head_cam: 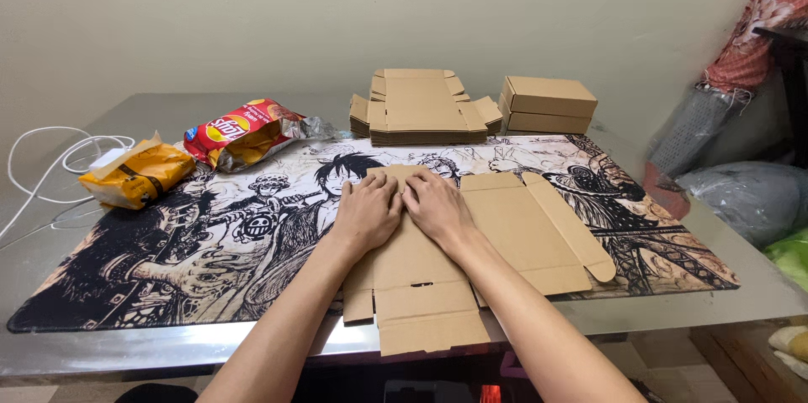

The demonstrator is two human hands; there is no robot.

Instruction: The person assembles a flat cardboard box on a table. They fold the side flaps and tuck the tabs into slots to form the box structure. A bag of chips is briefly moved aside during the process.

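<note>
Soft, even indoor light, sharp in the centre.

The light seems to come from above and in front; shadows under the hands are faint. The table (168,352) edge shows a dull sheen, not hard glare. The patterned cloth (757,33) at right is smeared, and the frame's edges bend slightly.

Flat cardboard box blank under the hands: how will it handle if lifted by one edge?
The cardboard blank is thin and scored, so its flaps would probably droop at the creases. It looks light. Both hands, left and right, press it flat, suggesting folds spring back.
</note>
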